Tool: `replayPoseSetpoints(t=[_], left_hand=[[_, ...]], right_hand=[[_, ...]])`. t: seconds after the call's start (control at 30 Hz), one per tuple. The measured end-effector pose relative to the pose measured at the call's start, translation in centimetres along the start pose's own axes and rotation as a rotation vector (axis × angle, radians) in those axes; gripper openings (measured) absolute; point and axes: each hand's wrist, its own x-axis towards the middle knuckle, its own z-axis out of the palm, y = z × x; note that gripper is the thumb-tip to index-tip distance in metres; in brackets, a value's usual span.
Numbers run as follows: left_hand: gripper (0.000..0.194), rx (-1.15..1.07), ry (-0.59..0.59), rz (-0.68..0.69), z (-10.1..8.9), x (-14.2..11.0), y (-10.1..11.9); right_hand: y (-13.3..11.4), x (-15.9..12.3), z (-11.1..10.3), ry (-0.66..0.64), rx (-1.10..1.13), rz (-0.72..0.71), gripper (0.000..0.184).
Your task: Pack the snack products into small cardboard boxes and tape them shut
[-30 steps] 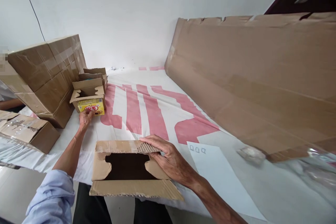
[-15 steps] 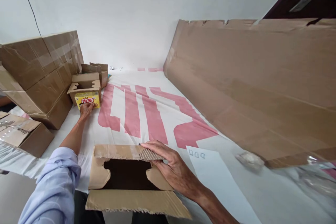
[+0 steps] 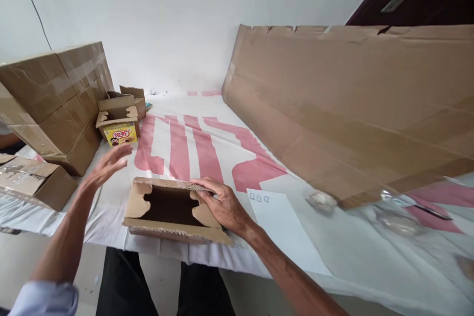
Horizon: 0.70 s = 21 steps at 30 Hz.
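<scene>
In front of me on the table stands an open cardboard box (image 3: 166, 229), its flaps folded out and its inside dark. My right hand (image 3: 224, 205) grips the box's upper right edge, thumb on the inner side and fingers over the far flap. My left hand (image 3: 111, 163) hangs in the air left of the box, fingers stretched out, holding nothing. Just beyond it, a yellow printed carton (image 3: 121, 133) leans against another open cardboard box (image 3: 117, 103).
Taped cardboard boxes (image 3: 55, 103) are stacked at the left, with a closed box (image 3: 37, 180) nearer. A large cardboard sheet (image 3: 333, 103) stands along the right. Paper (image 3: 281, 222), a clear plastic bundle (image 3: 321, 201) and a pen (image 3: 431, 212) lie on the white-and-red cloth (image 3: 177, 153).
My left hand has let go of the yellow carton and drawn back toward me. The box under my right hand now sits farther onto the table.
</scene>
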Motion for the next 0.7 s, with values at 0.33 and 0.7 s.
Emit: replayPoseSetpoints(t=[0.33,0.7], left_hand=[[0.063,-0.005,0.460,-0.163,1.5,-17.7,-1.0],[0.043,0.191,0.280,-0.165,7.9,-15.2,-2.8]], right_hand=[[-1.1,5.5,3.0,0.024,-0.016,0.030,0.038],[-0.7,14.9,9.1,-0.066,-0.076,-0.025,0.022]])
